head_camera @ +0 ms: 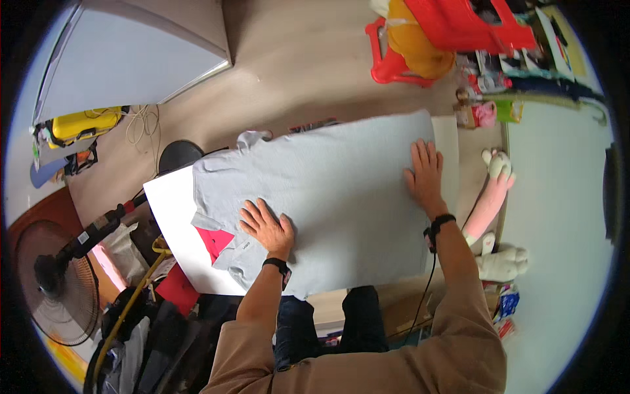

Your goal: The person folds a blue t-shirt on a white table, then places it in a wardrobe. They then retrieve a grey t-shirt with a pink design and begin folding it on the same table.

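Note:
A light grey collared shirt (339, 197) lies spread over a white table (172, 197), its collar toward the left and its hem toward the right. Red fabric (215, 241) shows inside the open collar. My left hand (268, 229) rests palm down on the chest part, close to the front placket, fingers apart. Near the hem at the right, my right hand (425, 172) also lies flat on the cloth with its fingers slightly spread. Neither hand grips the fabric. Both wrists wear black bands, and a cable hangs from the right one.
A standing fan (56, 283) and dark clothes (167, 344) are at the lower left. Beyond the table stands a red plastic stool (381, 59) with a yellow-orange item on it. Plush toys (492, 197) lie at the right beside a pale bed-like surface (556, 207). A yellow case (86, 123) is at upper left.

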The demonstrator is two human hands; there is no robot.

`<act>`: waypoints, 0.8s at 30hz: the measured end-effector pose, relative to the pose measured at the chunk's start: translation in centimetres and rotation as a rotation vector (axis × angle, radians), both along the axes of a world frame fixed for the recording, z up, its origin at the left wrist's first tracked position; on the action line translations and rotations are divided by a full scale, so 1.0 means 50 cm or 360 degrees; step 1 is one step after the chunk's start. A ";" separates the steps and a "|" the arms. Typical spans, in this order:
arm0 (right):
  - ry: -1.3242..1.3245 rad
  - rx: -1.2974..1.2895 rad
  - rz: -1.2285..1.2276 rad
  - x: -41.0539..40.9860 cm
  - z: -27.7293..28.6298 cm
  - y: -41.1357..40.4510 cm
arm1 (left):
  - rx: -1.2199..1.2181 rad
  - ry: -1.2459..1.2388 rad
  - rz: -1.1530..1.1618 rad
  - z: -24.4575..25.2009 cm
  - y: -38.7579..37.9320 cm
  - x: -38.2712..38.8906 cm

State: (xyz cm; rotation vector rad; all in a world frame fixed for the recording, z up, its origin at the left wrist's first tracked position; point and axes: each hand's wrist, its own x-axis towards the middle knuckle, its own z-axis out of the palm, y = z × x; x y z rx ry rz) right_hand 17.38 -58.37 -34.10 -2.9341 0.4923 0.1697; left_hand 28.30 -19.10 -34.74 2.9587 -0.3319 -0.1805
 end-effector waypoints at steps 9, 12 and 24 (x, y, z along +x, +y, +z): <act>-0.0069 -0.0070 0.0083 -0.014 -0.008 -0.020 | -0.0002 0.0142 0.0015 0.013 -0.013 0.002; -0.0111 -0.0055 0.0104 -0.007 -0.006 -0.022 | -0.0040 0.0170 0.0019 0.018 -0.016 0.007; -0.0233 -0.0232 0.0242 -0.006 -0.033 -0.045 | -0.0225 0.0170 0.0086 0.014 -0.022 0.004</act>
